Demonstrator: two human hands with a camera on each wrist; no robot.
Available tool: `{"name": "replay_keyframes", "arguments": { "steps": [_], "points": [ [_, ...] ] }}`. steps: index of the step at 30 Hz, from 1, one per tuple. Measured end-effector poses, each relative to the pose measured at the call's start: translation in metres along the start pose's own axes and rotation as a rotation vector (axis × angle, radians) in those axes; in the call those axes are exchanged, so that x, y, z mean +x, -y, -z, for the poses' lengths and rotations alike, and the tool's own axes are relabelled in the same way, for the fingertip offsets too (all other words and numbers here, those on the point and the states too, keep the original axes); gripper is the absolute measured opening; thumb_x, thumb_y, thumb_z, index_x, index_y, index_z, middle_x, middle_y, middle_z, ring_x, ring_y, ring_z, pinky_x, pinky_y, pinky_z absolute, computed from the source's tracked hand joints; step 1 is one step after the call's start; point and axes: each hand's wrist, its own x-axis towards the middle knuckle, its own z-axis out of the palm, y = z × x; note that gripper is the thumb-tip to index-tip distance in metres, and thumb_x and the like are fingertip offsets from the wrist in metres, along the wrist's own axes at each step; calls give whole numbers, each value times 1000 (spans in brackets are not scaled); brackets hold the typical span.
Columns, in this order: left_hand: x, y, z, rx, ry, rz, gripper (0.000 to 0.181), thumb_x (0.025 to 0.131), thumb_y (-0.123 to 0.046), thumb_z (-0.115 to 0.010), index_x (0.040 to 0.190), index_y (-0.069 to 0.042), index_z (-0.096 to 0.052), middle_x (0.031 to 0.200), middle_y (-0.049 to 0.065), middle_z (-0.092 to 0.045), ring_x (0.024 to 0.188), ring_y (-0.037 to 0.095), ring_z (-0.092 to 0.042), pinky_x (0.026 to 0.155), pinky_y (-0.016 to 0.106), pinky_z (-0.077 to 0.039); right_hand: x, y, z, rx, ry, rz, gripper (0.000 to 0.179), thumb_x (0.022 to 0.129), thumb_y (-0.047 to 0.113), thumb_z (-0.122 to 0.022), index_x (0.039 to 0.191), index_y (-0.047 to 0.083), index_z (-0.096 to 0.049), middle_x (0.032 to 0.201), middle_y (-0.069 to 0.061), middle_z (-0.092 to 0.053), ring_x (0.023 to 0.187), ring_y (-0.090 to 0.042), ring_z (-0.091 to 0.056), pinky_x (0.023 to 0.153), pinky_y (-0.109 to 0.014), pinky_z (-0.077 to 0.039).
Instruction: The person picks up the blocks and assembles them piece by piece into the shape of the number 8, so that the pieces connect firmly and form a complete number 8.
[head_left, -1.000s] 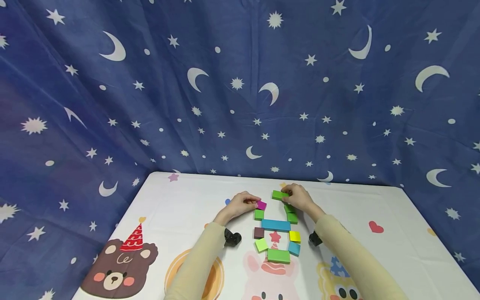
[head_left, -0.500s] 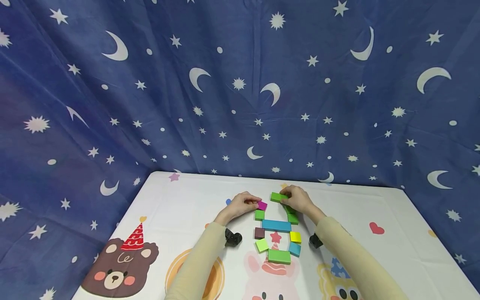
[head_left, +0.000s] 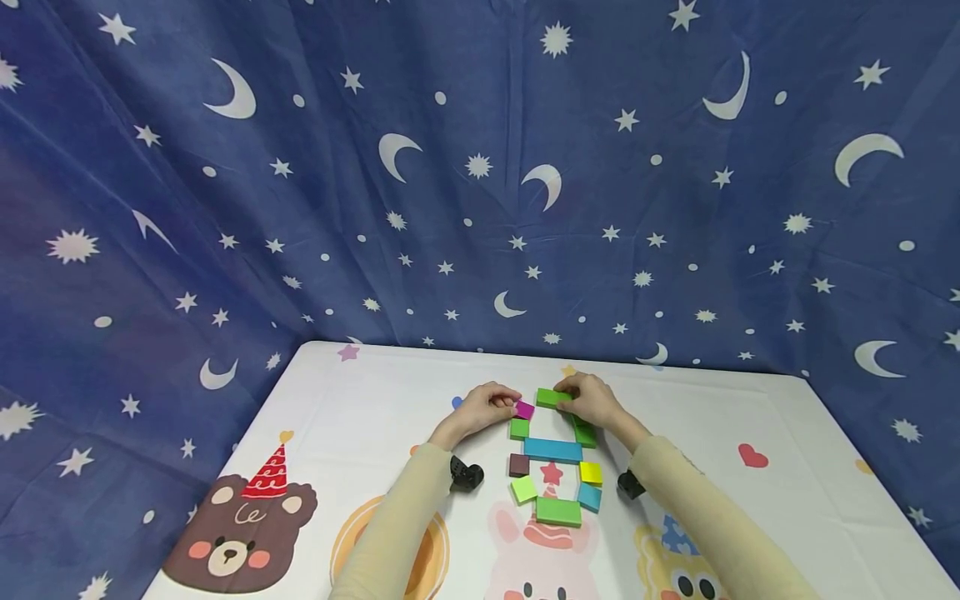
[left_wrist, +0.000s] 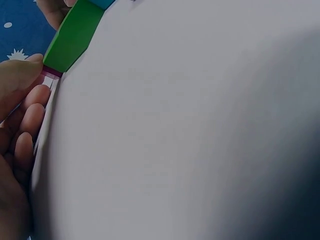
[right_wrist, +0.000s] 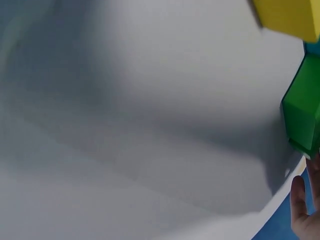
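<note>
My left hand [head_left: 483,408] pinches a magenta block [head_left: 525,410] at the upper left of an outline of coloured blocks. In the left wrist view the thumb presses by a thin strip of the magenta block [left_wrist: 52,73], behind a green block [left_wrist: 75,37]. At the outline's far end, my right hand [head_left: 595,398] grips the right part of a long green block [head_left: 550,397]. A small green block [head_left: 519,429] lies just nearer than the magenta one. More green [head_left: 584,432] shows below the right hand, partly hidden by it.
A long blue block [head_left: 552,451] crosses the outline. Nearer lie brown [head_left: 519,465], lime [head_left: 523,490], yellow [head_left: 591,473], small blue [head_left: 589,497] and long green [head_left: 558,512] blocks. A starry blue curtain [head_left: 480,208] hangs behind the printed white table [head_left: 712,442].
The long green block has slid left and slightly nearer with my right hand, towards the magenta block. My left hand stays almost still at the magenta block.
</note>
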Motion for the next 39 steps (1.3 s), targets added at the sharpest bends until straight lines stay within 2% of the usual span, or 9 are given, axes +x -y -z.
{"name": "replay_keyframes", "arguments": {
  "steps": [14,31,39],
  "points": [
    [0,1,1,-12,-8,-6,21,87,-13,-67,108,-7,-69,92,5,-60,80,8,-51,75,18,-42,-2,3,-2,19,13,17,29,83,13,-72,111,8,-71,93,-6,-63,86,-20,-48,76,-32,-38],
    [-1,1,1,-7,-9,-8,20,88,-14,-67,107,-9,-69,92,4,-61,79,7,-51,74,18,-43,-2,1,-4,44,-7,38,28,83,10,-71,111,6,-71,90,-6,-60,85,-20,-47,75,-31,-37],
    [0,2,0,-4,-7,-8,20,88,-13,-67,108,-9,-69,93,5,-61,80,7,-51,74,18,-42,-3,0,-4,41,-11,48,28,83,9,-71,111,6,-71,96,-8,-64,87,-20,-48,78,-33,-40]
  ]
}}
